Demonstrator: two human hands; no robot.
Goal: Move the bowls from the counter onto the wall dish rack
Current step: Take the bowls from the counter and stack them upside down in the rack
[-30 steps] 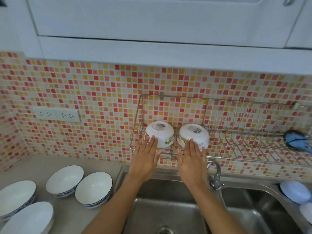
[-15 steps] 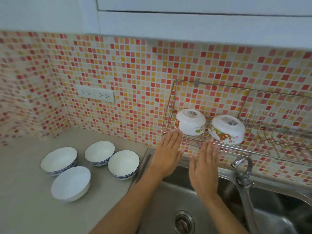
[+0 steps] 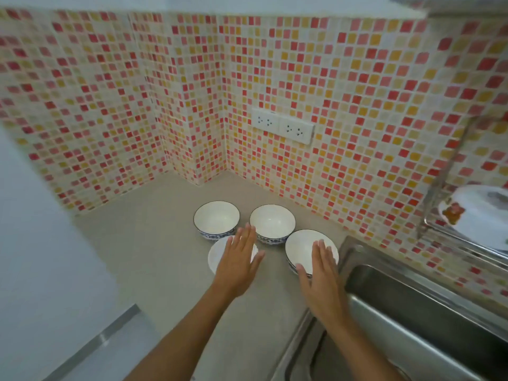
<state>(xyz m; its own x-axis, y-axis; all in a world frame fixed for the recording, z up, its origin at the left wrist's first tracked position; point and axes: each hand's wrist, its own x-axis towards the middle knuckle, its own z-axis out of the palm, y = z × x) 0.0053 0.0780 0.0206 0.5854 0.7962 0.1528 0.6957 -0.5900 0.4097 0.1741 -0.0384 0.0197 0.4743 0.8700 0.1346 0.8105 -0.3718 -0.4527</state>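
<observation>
Both forearms reach forward from the bottom edge of the view. The left hand is flat, palm down, fingers extended and close together, holding nothing; it lies over the plain white bowl, covering that bowl's right part. Contact between palm and bowl cannot be confirmed. The right hand is likewise spread flat with fingers straight, empty, positioned over the near right part of the blue-rimmed bowl; whether it touches the rim cannot be told.

To the right of the right hand, the steel sink adjoins the grey desk, and the blue-rimmed bowl stands just beside the sink's edge.

Beyond the left hand's fingertips stand two more bowls, upright and open upward: the left rear bowl and the right rear bowl, close together, both with dark rims and blue pattern at the base. All four bowls are on the desk.

Farther right of the right hand, at the frame edge, the wall dish rack carries an inverted decorated bowl, partly cut off. Behind the bowls, a double socket is fixed to the mosaic tile wall.
</observation>
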